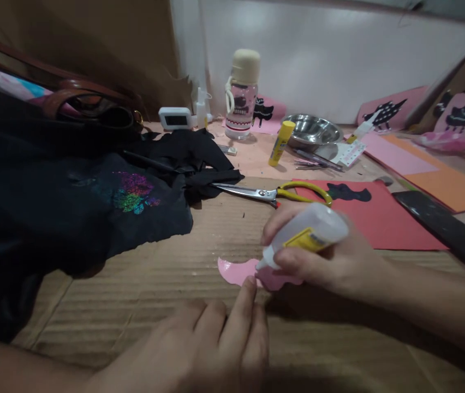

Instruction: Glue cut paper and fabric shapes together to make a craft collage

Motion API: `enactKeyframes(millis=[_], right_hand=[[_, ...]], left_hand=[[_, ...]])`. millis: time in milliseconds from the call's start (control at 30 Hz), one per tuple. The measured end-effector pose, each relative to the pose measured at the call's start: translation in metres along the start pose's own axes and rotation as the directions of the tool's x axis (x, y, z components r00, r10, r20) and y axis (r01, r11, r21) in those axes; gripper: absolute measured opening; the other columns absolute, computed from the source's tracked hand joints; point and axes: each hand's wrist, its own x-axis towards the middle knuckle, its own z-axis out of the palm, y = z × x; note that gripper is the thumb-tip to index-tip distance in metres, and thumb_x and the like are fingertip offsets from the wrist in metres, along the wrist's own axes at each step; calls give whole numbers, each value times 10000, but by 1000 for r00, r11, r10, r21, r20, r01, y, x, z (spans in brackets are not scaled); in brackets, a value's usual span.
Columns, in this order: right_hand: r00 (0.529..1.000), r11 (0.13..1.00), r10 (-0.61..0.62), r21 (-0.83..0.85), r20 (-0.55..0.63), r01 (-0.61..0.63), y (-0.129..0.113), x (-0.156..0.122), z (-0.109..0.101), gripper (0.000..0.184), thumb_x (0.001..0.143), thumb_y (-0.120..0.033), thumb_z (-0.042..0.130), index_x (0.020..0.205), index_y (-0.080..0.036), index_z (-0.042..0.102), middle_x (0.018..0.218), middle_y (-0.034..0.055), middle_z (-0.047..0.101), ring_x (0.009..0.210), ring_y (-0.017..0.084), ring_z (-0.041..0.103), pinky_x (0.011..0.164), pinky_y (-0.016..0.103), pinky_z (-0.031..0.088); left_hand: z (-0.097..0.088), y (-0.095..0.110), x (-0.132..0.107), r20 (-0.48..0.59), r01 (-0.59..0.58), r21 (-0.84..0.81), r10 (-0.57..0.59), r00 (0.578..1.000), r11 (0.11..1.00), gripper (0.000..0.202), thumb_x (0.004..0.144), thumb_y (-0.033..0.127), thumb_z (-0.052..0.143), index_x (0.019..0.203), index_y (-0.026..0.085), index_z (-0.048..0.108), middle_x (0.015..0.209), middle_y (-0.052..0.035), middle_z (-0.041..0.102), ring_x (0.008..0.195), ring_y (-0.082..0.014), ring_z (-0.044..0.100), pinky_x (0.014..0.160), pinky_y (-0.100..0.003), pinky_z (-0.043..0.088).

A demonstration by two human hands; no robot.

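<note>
My right hand (pixel 322 262) grips a small white glue bottle (pixel 310 232) with a yellow label, tipped down to the left. Its nozzle touches a pink paper cutout (pixel 236 270) lying on the brown cardboard surface (pixel 154 305). The cutout looks glossy on its left part. My left hand (pixel 212 341) rests on the cardboard at the near edge, its fingers stretched forward, with one fingertip pressing the cutout's near edge. The left hand holds nothing.
Yellow-handled scissors (pixel 269 192) lie just behind, beside a red sheet (pixel 383 224) carrying a black cutout (pixel 349 192). A dark bag (pixel 72 213) fills the left. Further back stand a glue stick (pixel 280 143), a steel bowl (pixel 312 130) and a bottle (pixel 243 93). Pink and orange sheets (pixel 433 174) lie right.
</note>
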Motion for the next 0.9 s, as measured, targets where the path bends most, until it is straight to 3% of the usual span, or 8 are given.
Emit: enactKeyframes(millis=[133,233,333,433,500,733,900], right_hand=[[992,988,-116,-98,47,120,-4,2,12,232,858,-311,770,750,-214,589,577,-44,584,504,111,550,456,204,426],[987,986,-155,-53,43,157,-2,6,13,180,895,-269,732,784,-213,603,634,-37,637,547,104,584,486,194,436],[979,977,-193,-81,60,197,-1,14,12,202,949,-267,680,763,-211,624,666,-30,662,577,95,593,509,190,424],[974,957,-224,-182,33,226,0,24,16,323,928,-333,719,683,-205,551,600,-47,553,555,93,528,505,202,402],[972,959,-230,-159,44,234,2,28,20,369,916,-355,742,673,-206,508,595,-57,509,543,85,498,502,200,398],[993,992,-121,-38,4,121,10,24,23,419,952,-588,652,798,-201,603,670,-3,638,586,122,607,515,217,470],[993,993,-114,-29,-20,114,10,22,23,377,945,-540,688,784,-207,618,677,-10,626,603,125,613,535,216,501]], left_hand=[[0,1,3,-84,-13,-6,12,996,1000,279,995,101,443,1163,147,662,1134,-60,791,977,-215,740,796,-342,546],[2,4,3,-138,21,15,-19,990,1000,315,999,91,394,1174,126,654,1147,-68,789,1051,-225,730,921,-378,498],[3,6,0,-113,60,-13,-61,992,998,380,1029,97,308,1228,104,632,1186,-96,776,1099,-233,725,957,-397,482],[3,7,-2,-85,29,-11,-30,996,1000,381,1041,104,320,1277,97,619,1208,-102,766,1117,-228,713,974,-388,484],[3,6,-1,-76,-1,-2,1,997,1000,345,1045,134,377,1286,104,622,1186,-98,769,1089,-223,714,960,-381,488],[7,5,7,-151,63,-40,-69,986,997,293,1025,108,406,1180,114,655,1037,-64,800,959,-226,735,869,-394,474],[0,2,7,-137,45,-62,-53,989,997,345,1015,81,366,1187,89,666,1063,-81,802,988,-226,745,887,-381,496]])
